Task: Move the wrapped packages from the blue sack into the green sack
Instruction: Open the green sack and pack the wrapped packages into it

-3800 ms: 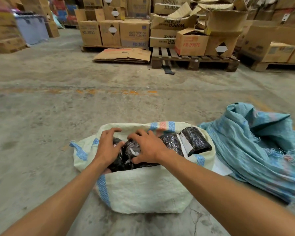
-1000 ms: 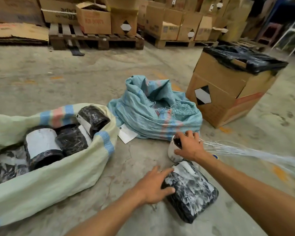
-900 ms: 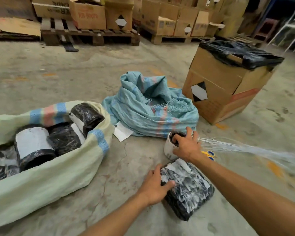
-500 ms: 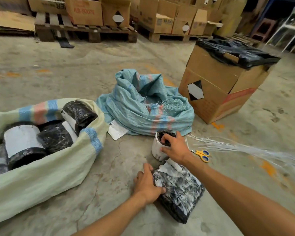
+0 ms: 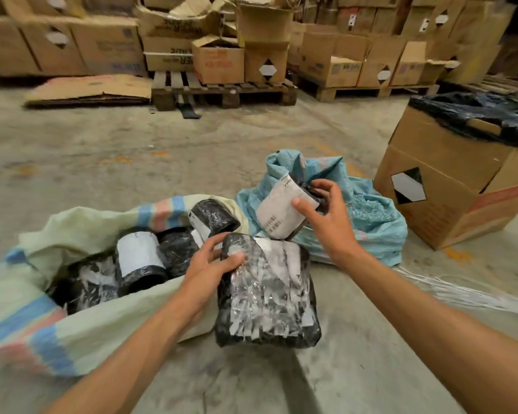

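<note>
Dim, warm, even light fills the scene, its source out of view. A soft shadow falls on the concrete floor [image 5: 192, 150] beneath the large black-wrapped package [image 5: 266, 297], whose film glints. Stacked cartons [image 5: 72, 43] look smeared with blur, and straight lines bow toward the edges.

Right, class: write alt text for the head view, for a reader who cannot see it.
A person's left hand and right hand each hold a black-wrapped package, a smaller labelled package, above a green sack of similar packages. A crumpled blue sack lies behind.
</note>
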Demonstrator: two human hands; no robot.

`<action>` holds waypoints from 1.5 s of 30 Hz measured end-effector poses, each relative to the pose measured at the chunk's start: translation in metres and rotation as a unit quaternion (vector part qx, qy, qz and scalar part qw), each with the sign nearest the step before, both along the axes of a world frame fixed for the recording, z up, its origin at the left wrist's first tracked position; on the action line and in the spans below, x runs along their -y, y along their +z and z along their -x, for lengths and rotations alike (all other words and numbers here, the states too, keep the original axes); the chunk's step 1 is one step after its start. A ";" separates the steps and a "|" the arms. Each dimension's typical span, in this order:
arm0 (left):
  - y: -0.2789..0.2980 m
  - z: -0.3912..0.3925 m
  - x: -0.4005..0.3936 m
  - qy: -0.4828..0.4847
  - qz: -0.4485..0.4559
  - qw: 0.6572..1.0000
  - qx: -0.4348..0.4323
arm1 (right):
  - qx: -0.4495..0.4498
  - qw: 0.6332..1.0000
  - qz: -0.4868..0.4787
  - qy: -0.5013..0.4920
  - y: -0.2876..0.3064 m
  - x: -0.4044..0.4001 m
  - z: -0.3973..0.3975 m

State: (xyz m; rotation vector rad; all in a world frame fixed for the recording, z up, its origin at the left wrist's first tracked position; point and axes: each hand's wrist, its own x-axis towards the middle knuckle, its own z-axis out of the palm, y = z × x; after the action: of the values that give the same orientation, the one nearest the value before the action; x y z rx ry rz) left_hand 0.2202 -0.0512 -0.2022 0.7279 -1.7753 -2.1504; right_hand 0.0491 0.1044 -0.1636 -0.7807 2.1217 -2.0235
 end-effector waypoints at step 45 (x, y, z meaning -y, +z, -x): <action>-0.014 -0.127 0.284 0.342 0.122 0.913 0.183 | -0.268 0.758 -0.392 0.447 -0.074 0.319 -0.180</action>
State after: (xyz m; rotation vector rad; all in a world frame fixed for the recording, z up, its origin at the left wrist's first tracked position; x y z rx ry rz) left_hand 0.3468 -0.3348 -0.2163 1.4868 -1.5640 -1.3629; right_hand 0.2296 -0.2144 -0.2371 -1.8075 1.8755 -0.3759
